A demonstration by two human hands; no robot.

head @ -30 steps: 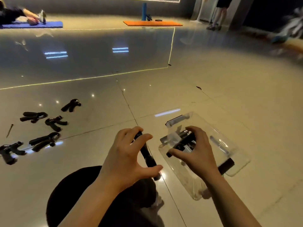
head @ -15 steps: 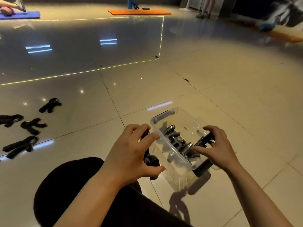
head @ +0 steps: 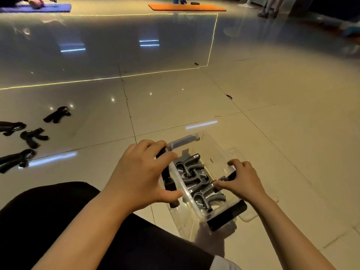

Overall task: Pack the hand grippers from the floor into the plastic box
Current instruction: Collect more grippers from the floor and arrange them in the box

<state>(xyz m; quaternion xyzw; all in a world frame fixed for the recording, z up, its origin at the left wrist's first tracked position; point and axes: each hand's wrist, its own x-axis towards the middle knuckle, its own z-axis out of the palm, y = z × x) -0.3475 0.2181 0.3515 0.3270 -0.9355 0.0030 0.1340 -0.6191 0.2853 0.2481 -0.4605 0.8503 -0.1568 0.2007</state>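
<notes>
Seated on glossy floor tiles [head: 272, 114]. Left hand [head: 140, 178] and right hand [head: 243, 180] gripping the black side latches of a clear plastic box [head: 214, 151], several hand grippers [head: 191, 172] inside. Loose hand grippers [head: 35, 136] well apart to the left, nearer the left hand, handles pointing variously.

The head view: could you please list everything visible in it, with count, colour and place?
plastic box: one, clear with black latches, floor centre, between both hands
hand grippers in box: about three, dark grey, inside box
hand grippers on floor: four, black, left
orange mat: one, far centre
blue mat: one, far left
left hand: grips box's left side
right hand: grips box's right side
</notes>
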